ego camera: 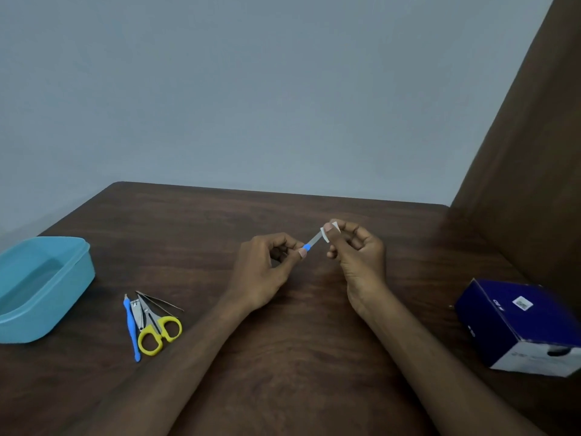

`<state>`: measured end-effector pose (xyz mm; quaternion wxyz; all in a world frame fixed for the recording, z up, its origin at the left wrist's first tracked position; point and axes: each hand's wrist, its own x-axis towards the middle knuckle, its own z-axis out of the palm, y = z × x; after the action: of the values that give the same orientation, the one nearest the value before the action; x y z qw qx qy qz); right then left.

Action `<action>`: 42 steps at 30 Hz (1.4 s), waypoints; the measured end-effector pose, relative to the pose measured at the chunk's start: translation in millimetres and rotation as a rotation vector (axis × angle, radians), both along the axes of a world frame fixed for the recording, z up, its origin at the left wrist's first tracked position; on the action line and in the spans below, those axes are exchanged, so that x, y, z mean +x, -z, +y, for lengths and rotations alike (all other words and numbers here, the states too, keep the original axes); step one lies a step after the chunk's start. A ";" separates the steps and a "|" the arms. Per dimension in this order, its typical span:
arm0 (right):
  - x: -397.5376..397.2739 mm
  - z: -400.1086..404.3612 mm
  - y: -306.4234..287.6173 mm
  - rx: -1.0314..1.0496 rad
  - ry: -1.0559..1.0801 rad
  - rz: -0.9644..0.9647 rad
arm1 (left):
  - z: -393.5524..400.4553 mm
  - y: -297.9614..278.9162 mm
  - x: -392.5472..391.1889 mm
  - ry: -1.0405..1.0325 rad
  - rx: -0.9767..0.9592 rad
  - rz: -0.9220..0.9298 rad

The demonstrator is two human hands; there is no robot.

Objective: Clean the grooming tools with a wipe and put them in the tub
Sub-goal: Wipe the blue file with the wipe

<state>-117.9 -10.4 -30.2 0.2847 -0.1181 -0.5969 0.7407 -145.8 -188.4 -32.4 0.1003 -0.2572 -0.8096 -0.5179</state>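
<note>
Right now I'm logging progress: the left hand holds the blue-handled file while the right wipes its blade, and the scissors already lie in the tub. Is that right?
Not quite. In the head view the yellow-handled scissors lie on the table beside the blue tub, not in it. The rest stands: the left hand holds the file by its blue handle and the right hand pinches the wipe round its blade.

Dark wooden table (283, 309) carries tub (41, 291), scissors (158, 328), clipper (137, 313), box (522, 325).

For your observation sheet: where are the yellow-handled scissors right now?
In the head view, the yellow-handled scissors lie on the table's left side, among the unheld tools, beside the nail clipper, right of the blue tub.
</note>
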 end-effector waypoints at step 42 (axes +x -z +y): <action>1.9 -3.6 -1.9 -0.030 -0.087 0.005 | -0.1 -5.4 1.0 -0.035 0.051 -0.044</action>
<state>-116.0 -14.0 -28.2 0.2520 -0.0946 -0.5896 0.7615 -144.7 -188.5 -27.0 0.0983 -0.2290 -0.8026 -0.5420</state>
